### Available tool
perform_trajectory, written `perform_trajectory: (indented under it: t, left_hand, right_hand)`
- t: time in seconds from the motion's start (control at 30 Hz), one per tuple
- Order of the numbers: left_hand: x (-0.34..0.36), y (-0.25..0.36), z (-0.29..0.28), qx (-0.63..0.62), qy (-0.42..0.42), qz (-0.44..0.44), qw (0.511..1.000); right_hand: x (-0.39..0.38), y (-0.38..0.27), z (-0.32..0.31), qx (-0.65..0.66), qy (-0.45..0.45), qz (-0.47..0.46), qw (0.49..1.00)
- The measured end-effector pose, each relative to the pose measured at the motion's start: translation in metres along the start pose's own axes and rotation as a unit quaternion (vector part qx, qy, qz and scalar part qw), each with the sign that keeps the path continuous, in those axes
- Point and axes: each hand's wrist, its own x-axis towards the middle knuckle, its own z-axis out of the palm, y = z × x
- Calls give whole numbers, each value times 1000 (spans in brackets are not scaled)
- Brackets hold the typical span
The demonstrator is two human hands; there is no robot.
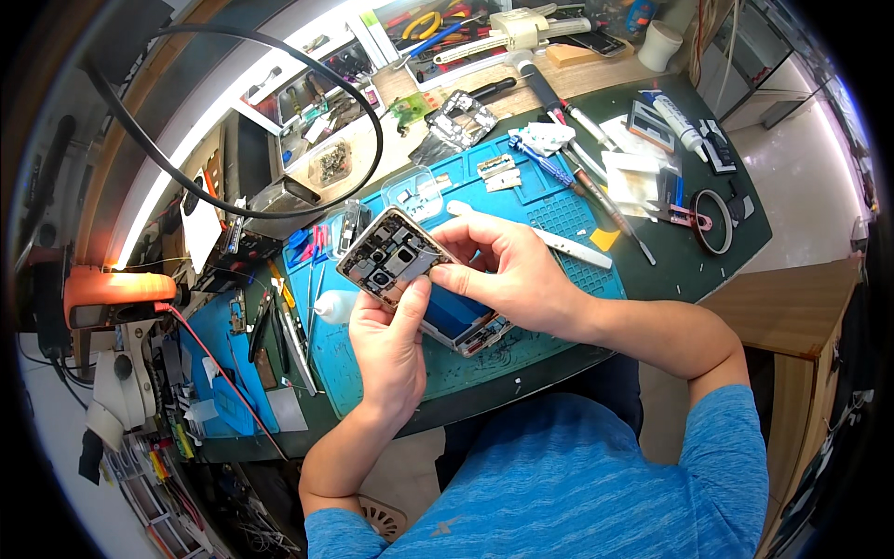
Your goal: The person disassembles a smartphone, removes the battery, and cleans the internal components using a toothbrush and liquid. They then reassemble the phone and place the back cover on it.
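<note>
An opened smartphone (402, 256) is held up over the blue work mat (549, 326), its back off and its camera modules and circuit boards exposed. A blue part (456, 315) shows lower in its frame, partly covered by my fingers. My left hand (386, 354) grips the phone's near left edge, thumb on top. With thumb and fingers bent together, my right hand (517, 270) closes on the phone's right side; whether it also pinches some small part there is hidden. Behind my right hand lies a white pen-like tool (573, 250). A white bottle (335, 306) stands just left of the phone.
Tweezers (294, 340) and other hand tools lie at the left. An orange device (121, 296) and a black cable loop (372, 121) rise there too. Toward the right are a long screwdriver (619, 219), a white tube (678, 123) and a tape roll (712, 222).
</note>
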Motion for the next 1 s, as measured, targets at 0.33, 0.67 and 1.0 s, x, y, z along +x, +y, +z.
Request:
perform_trajectory:
  t: [0.33,0.67,1.0]
  left_hand:
    - [-3,-5,2,44,23,29,998]
    - [-5,-7,7,44,32,40,998]
    - [-3,-7,8,24,39,37,998]
  right_hand:
    - [-4,-5,4,-12,15,-9,1000]
    - [-4,-7,6,-15,24,-9,1000]
    - [-4,-12,6,-30,33,2,999]
